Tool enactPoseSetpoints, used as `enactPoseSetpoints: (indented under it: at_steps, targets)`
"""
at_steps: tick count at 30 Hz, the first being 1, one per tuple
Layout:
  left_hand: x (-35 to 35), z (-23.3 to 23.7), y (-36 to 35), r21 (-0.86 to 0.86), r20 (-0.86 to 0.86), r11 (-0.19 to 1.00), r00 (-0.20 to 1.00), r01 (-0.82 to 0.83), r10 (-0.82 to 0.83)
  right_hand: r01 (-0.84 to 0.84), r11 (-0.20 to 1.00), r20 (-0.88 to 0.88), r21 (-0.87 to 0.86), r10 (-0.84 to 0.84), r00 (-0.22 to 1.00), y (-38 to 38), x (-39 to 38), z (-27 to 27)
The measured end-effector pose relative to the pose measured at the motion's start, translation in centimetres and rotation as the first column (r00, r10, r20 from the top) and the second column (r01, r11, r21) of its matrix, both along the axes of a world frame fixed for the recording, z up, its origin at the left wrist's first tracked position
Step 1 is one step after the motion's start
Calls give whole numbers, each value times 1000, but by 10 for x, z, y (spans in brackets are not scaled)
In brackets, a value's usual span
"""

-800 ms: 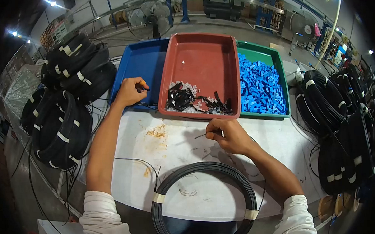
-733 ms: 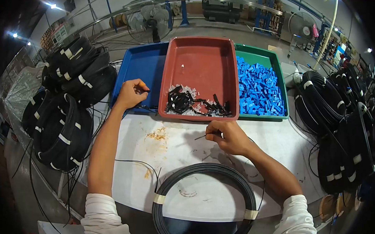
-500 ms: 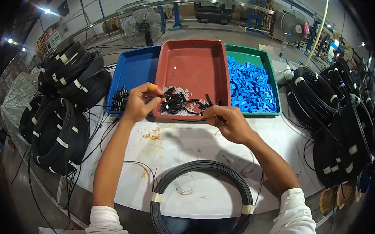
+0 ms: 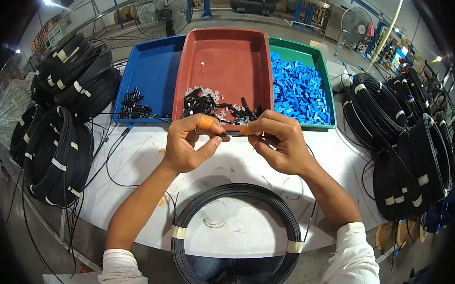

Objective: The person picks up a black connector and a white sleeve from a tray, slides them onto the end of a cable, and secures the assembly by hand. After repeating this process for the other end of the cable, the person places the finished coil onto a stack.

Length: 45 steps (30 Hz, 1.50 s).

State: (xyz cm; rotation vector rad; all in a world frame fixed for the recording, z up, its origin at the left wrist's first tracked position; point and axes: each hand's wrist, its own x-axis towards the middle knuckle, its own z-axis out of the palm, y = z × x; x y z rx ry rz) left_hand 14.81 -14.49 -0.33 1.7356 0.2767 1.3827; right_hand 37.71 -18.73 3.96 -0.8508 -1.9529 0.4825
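Note:
My left hand [image 4: 191, 143] and my right hand [image 4: 278, 141] are close together in front of the red tray [image 4: 228, 61]. Between them is a small black piece [image 4: 234, 133]; the left thumb and forefinger pinch one end and the right fingers pinch the other. Orange wraps show on fingers of both hands. Black parts [image 4: 201, 104] and small clear pieces lie in the near end of the red tray. A taped coil of black cable [image 4: 238, 189] lies below my hands at the table's near edge.
A blue tray [image 4: 155, 62] holds small black parts at left; a green tray [image 4: 317, 57] holds many blue pieces [image 4: 301, 92]. Coils of black cable are stacked at far left [image 4: 59, 155] and far right [image 4: 414, 165]. Fans stand behind the white table [image 4: 140, 158].
My left hand has left the tray's black parts and moved right and down to meet my right hand at the black piece. The whole view has shifted slightly.

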Motion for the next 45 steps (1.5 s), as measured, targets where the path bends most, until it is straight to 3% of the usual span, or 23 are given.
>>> enactPoseSetpoints:
  at_steps: [8, 15, 17, 18, 28, 33, 36, 40, 42, 45]
  targets:
    - [-4, 8, -1, 117, -96, 992, 994, -37, 48, -5, 1000, -4, 22, 5, 1000, -6, -4, 4]
    - [-4, 11, -4, 143, -177, 986, 978, -83, 108, 6, 997, 119, 76, -15, 993, -7, -3, 6]
    - [-2, 7, -4, 89, -70, 996, 997, -31, 37, -4, 990, 137, 138, -15, 991, -8, -3, 6]
    - [-1, 5, -5, 80, -74, 996, 997, -29, 35, 19, 997, 76, 81, -25, 997, -11, -5, 7]
    - [-3, 1, -7, 17, -77, 1000, 997, -23, 24, -2, 988, 75, 152, -9, 997, -8, -6, 4]
    - [0, -3, -9, -76, -9, 997, 1000, 11, -12, 15, 998, 71, 58, -19, 997, -8, -7, 1]
    - [0, -5, -12, -170, 41, 985, 999, 22, -15, -11, 996, 38, 90, 8, 999, -5, -8, -7]
    - [1, -11, -12, -149, 52, 989, 999, 1, 7, -11, 998, 55, 68, 7, 998, -6, -7, -6]
    - [-2, -9, -10, -24, -50, 998, 997, -53, 52, 31, 957, 218, 287, -97, 971, -4, -5, -8]
    - [-7, -6, -10, 0, -119, 996, 989, -90, 90, 33, 925, 329, 377, -167, 930, -12, -6, -2]
